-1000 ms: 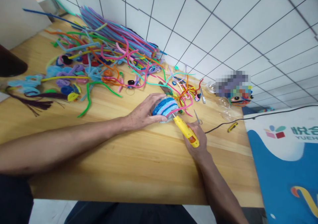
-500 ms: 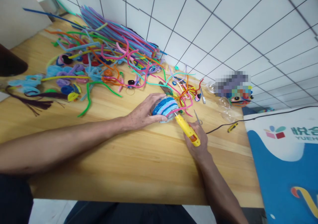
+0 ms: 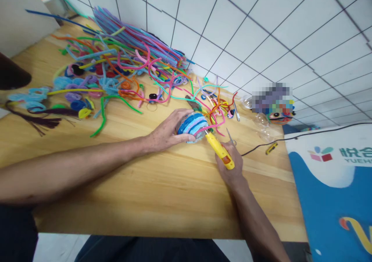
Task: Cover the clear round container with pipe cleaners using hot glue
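Observation:
A ball striped in blue, light blue and lilac (image 3: 193, 123) is gripped by my left hand (image 3: 168, 132), fingers over its top and thumb along its near side. My right hand (image 3: 231, 163) is wrapped round a yellow glue gun (image 3: 216, 146). The metal nozzle meets the ball's right side, beside a pink pipe cleaner (image 3: 213, 125) that runs across it and off to the right. Whether glue is coming out is too small to tell. Small scissors (image 3: 231, 136) lie just behind my right hand.
Loose coloured pipe cleaners (image 3: 104, 68) and a long bundle (image 3: 139, 37) cover the back left of the wooden table (image 3: 139, 200). Clear plastic balls (image 3: 263, 119), a decorated ball (image 3: 280, 115) and a yellow cutter (image 3: 271, 149) lie at the right. A black cable (image 3: 314, 133) crosses there.

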The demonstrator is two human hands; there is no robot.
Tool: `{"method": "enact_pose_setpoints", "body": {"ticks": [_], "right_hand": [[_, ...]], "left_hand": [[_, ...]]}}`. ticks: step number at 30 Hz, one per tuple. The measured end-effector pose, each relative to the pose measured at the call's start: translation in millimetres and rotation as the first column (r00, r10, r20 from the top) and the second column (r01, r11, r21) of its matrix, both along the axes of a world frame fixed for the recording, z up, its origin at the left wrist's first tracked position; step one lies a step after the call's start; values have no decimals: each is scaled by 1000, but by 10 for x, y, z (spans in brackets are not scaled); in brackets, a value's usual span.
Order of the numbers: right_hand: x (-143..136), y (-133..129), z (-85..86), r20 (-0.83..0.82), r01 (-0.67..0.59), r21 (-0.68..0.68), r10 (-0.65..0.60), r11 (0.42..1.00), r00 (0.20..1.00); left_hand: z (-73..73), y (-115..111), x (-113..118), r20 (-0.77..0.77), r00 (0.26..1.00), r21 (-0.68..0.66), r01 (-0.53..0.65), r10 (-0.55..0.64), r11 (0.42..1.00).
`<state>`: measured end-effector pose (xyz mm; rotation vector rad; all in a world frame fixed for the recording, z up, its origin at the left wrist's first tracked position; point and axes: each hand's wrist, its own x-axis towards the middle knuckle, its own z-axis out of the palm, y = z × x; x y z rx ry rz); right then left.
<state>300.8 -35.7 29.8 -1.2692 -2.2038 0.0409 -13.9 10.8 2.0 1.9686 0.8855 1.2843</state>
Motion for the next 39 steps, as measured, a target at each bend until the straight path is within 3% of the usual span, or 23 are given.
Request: {"method": "enact_pose_setpoints", "body": {"ticks": [5,14,24,39], "right_hand": [[-8,18,12,-50,-19,25,20,999,999],[-37,34,35,-56,-84,136,92,987,994],[-55,41,34,-79,-64,137,75,989,994],[-111,-12,26,-106,-117,98,127,988,986]], "left_hand": [[-10,1,-1,5,1000,41,-6,6,999],[-22,4,-11,-5,1000,-6,-23,23,1000],[-61,23,-33,-2,999,11,-32,32,999],[19,-9,-44,-48,998,-65,-31,28,997]]}}
